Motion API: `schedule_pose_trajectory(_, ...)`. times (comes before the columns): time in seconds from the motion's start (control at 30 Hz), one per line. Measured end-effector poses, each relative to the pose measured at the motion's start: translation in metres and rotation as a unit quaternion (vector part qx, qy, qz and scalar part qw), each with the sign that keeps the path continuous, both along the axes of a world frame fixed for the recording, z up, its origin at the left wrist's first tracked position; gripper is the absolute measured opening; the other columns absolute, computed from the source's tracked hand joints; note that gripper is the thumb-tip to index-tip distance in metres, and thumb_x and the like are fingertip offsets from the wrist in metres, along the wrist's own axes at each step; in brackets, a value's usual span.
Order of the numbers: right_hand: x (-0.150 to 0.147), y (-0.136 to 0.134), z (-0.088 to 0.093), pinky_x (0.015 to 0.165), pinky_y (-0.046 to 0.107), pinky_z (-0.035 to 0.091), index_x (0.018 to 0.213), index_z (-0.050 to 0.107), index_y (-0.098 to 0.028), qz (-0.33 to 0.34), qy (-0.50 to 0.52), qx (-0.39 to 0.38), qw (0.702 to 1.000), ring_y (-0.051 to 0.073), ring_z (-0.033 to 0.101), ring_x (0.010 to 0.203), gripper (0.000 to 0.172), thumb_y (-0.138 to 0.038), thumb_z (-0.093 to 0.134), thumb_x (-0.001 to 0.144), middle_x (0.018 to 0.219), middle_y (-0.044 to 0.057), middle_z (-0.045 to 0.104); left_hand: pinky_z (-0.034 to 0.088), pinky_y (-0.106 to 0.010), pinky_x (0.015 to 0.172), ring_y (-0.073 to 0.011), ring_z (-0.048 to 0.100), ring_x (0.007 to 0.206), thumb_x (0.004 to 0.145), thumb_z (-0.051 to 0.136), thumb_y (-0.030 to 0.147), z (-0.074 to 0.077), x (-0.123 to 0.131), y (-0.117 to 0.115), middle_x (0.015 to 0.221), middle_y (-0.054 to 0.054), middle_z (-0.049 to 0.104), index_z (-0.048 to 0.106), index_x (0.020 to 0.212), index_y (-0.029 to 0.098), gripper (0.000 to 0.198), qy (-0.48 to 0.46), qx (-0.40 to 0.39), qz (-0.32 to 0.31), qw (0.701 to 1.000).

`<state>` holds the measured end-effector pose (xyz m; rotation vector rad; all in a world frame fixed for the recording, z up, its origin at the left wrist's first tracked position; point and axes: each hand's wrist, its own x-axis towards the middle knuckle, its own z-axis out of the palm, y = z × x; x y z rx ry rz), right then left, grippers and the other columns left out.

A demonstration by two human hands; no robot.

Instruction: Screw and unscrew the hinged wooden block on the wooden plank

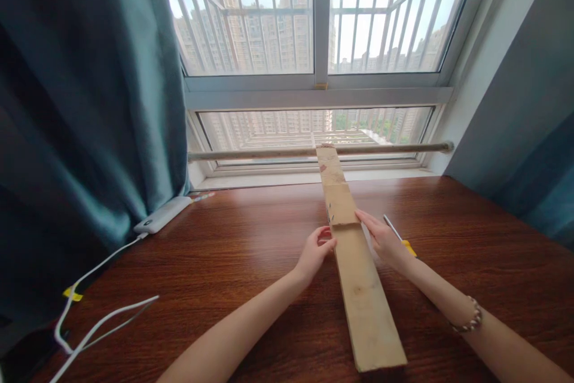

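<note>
A long, pale wooden board (365, 293) lies lengthwise in front of me, its far end at the rail under the window. A shorter wooden piece (344, 205) overlaps it about halfway along, and small dark metal bits, too small to name, show at that piece's left edge. My left hand (315, 251) holds the board's left edge with curled fingers, just below the overlap. On the opposite edge, the fingers of my right hand (383, 239) grip the wood beside the joint. Partly hidden behind my right wrist is a screwdriver (393, 227) with a yellow handle.
The brown wood-grain tabletop (251, 239) reaches to the window sill. A horizontal rail (269, 154) crosses before the barred window. At left, a white power strip (164, 214) with a white cable (101, 269) lies by the blue curtain (112, 102).
</note>
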<state>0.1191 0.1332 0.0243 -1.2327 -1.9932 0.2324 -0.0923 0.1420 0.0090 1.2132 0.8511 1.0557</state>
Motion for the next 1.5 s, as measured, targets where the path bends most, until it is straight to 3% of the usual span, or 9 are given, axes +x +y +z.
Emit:
schedule_pose_trajectory(0.2, 0.001, -0.004, -0.007, 0.106, 0.043, 0.033, 0.137, 0.036, -0.02, -0.001, -0.039, -0.011, 0.999, 0.019, 0.034, 0.13, 0.062, -0.002, 0.032, 0.078, 0.142, 0.009, 0.036, 0.048, -0.033, 0.075, -0.0239, 0.06, 0.095, 0.067, 0.072, 0.028, -0.001, 0.0, -0.001, 0.11, -0.014, 0.061, 0.058, 0.108, 0.015, 0.045, -0.104, -0.082, -0.061, 0.989)
schedule_pose_trajectory(0.33, 0.014, -0.012, -0.012, 0.105, 0.041, 0.034, 0.136, 0.036, -0.016, -0.039, -0.059, -0.017, 0.997, 0.019, 0.035, 0.129, 0.052, -0.008, 0.029, 0.085, 0.141, 0.011, 0.037, 0.049, -0.033, 0.074, -0.0208, 0.061, 0.089, 0.065, 0.073, 0.021, -0.003, 0.0, 0.002, 0.106, -0.013, 0.062, 0.058, 0.105, 0.014, 0.044, -0.133, -0.114, -0.071, 0.982)
schedule_pose_trajectory(0.5, 0.05, -0.035, -0.021, 0.096, 0.042, 0.041, 0.122, 0.05, -0.008, -0.189, -0.145, -0.019, 0.971, 0.027, 0.051, 0.111, 0.039, -0.025, 0.038, 0.089, 0.118, 0.017, 0.056, 0.051, -0.033, 0.07, -0.02, 0.062, 0.084, 0.066, 0.071, 0.018, -0.003, 0.0, 0.002, 0.11, -0.013, 0.061, 0.059, 0.102, 0.014, 0.038, -0.131, -0.141, -0.096, 0.977)
schedule_pose_trajectory(0.67, 0.08, -0.049, -0.036, 0.08, 0.044, 0.045, 0.118, 0.053, -0.002, -0.335, -0.227, -0.09, 0.91, 0.034, 0.056, 0.093, 0.05, -0.04, 0.045, 0.086, 0.099, 0.021, 0.059, 0.051, -0.033, 0.07, -0.0205, 0.063, 0.084, 0.065, 0.07, 0.014, -0.001, 0.002, -0.001, 0.11, -0.012, 0.061, 0.057, 0.104, 0.015, 0.041, -0.124, -0.15, -0.099, 0.976)
schedule_pose_trajectory(0.87, 0.089, -0.045, -0.043, 0.071, 0.032, 0.047, 0.105, 0.061, -0.01, -0.289, -0.119, -0.155, 0.937, 0.024, 0.062, 0.08, 0.037, -0.037, 0.044, 0.085, 0.09, 0.014, 0.064, 0.051, -0.033, 0.072, -0.0214, 0.064, 0.084, 0.064, 0.07, 0.012, -0.001, 0.003, -0.001, 0.106, -0.012, 0.064, 0.054, 0.103, 0.014, 0.042, -0.126, -0.163, -0.092, 0.974)
schedule_pose_trajectory(1.03, 0.103, -0.043, -0.041, 0.071, 0.029, 0.046, 0.089, 0.068, -0.016, -0.278, -0.096, -0.153, 0.944, 0.022, 0.063, 0.079, 0.033, -0.037, 0.042, 0.085, 0.085, 0.008, 0.069, 0.051, -0.032, 0.072, -0.0214, 0.065, 0.082, 0.065, 0.069, 0.014, -0.001, 0.002, 0.001, 0.101, -0.013, 0.066, 0.053, 0.104, 0.015, 0.043, -0.117, -0.181, -0.096, 0.972)
schedule_pose_trajectory(1.33, 0.195, -0.046, -0.036, 0.074, 0.035, 0.047, 0.093, 0.07, -0.012, -0.346, -0.089, -0.131, 0.925, 0.028, 0.064, 0.086, 0.037, -0.037, 0.046, 0.08, 0.09, 0.011, 0.07, 0.051, -0.033, 0.071, -0.0217, 0.066, 0.08, 0.062, 0.071, 0.014, -0.006, 0.002, 0.004, 0.103, -0.013, 0.065, 0.054, 0.104, 0.015, 0.045, -0.125, -0.186, -0.096, 0.97)
schedule_pose_trajectory(1.5, 0.215, -0.049, -0.042, 0.072, 0.035, 0.048, 0.088, 0.072, -0.015, -0.354, -0.088, -0.14, 0.921, 0.028, 0.065, 0.083, 0.034, -0.037, 0.048, 0.078, 0.085, 0.009, 0.071, 0.051, -0.033, 0.073, -0.0219, 0.066, 0.083, 0.064, 0.071, 0.015, -0.005, 0.002, 0.002, 0.104, -0.013, 0.065, 0.054, 0.105, 0.015, 0.044, -0.129, -0.181, -0.094, 0.97)
